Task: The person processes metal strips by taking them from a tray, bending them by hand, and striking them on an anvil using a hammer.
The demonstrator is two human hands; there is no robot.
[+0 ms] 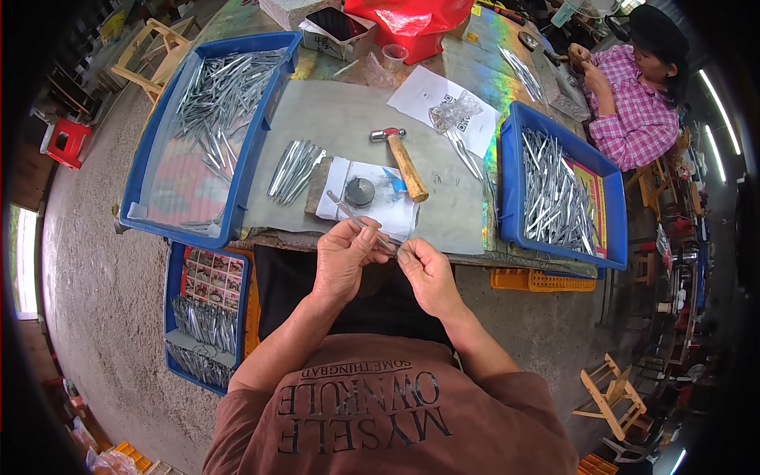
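Observation:
My left hand (347, 257) pinches a slim grey metal piece (346, 207), tweezer-like in shape, between thumb and fingers. It slants across the front edge of the table. At its lower end my right hand (427, 279) is closed, thumb against the fingers, and hides that tip. Just beyond my hands a block covered in white paper (328, 203) carries a dark round metal piece (359, 191). A hammer (405, 166) with a wooden handle lies with its handle end by the block's right side. Several similar metal pieces (293, 172) lie in a bundle left of the block.
Blue trays of metal pieces stand left (240, 178) and right (566, 255) on the table; another blue tray (169, 317) sits lower left. Farther back are a paper sheet (412, 91), a plastic cup (394, 54) and a red bag (404, 24). A co-worker (637, 95) sits far right.

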